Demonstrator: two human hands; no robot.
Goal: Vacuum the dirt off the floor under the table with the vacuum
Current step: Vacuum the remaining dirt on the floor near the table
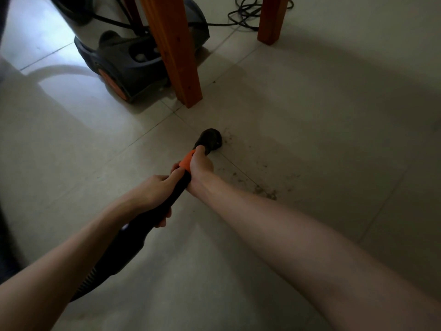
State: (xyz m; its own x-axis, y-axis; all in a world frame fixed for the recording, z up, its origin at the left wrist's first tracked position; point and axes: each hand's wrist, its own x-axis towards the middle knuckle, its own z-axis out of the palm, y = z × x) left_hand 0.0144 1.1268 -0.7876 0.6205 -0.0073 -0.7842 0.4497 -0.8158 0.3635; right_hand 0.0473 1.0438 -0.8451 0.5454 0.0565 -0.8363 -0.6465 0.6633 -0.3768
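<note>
Gripping the black vacuum wand, left hand behind, right hand curled round its orange collar; round black nozzle meets the floor beside scattered dirt

Below me lies pale tiled floor, dimly lit (brighter at upper left); two orange-brown wooden legs, perhaps my desk's, stand ahead.

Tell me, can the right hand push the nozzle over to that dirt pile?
Probably yes. The right hand already grips the wand just behind the nozzle, and only bare floor lies between the nozzle and the dirt pile. Nothing blocks the way.
</note>
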